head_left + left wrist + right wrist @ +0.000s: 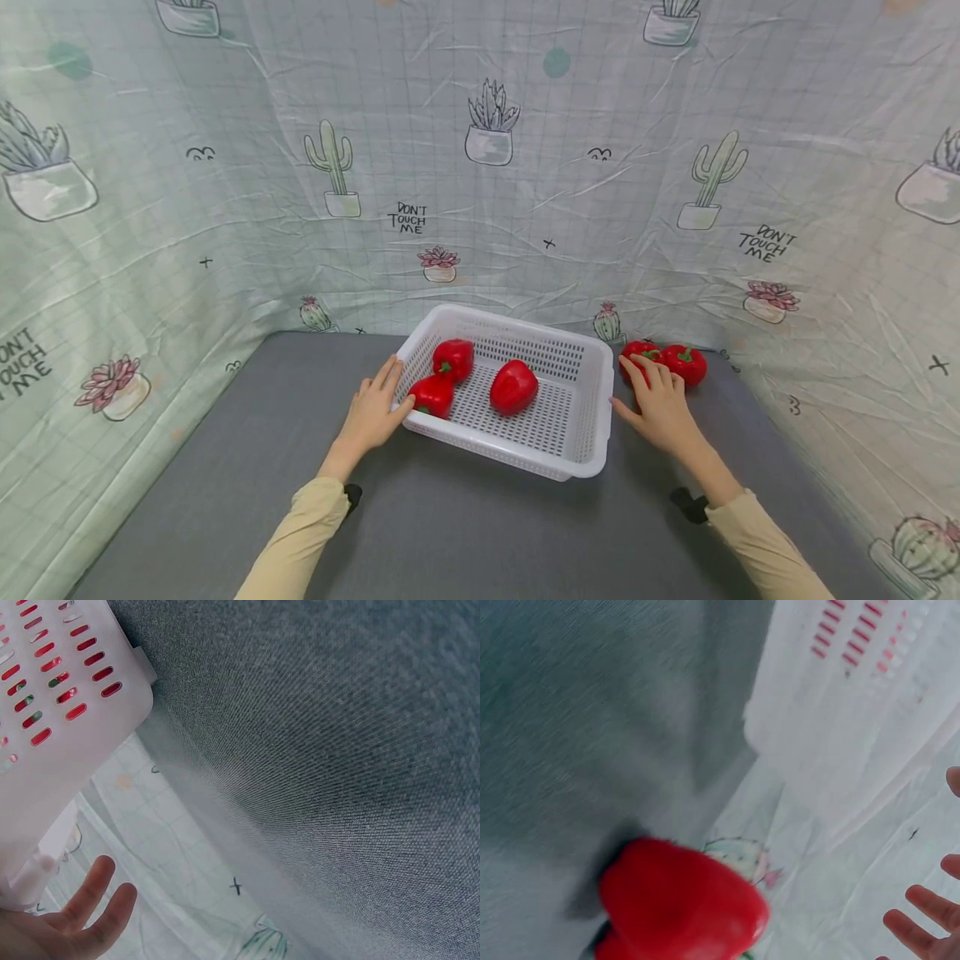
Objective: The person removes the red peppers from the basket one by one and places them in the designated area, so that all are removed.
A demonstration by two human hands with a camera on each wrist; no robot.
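Note:
A white perforated plastic basket [487, 444] sits at the back middle of the grey table. Inside it are three red bell peppers: one [453, 360] at the back left, another [432, 397] in the front left corner, and a third [514, 387] near the middle. My left hand [372, 410] holds the basket's left rim, thumb over the edge; two of its fingers [111, 915] stick out below the rim. Beside the right rim, my right hand [660, 408] has its fingers spread and grips nothing. It partly covers a red bell pepper [640, 348] outside the basket.
Another red bell pepper [686, 365] lies on the table right of the covered one. Patterned cloth [480, 192] hangs close behind the basket and along both sides. The grey table [465, 533] extends in front of the basket.

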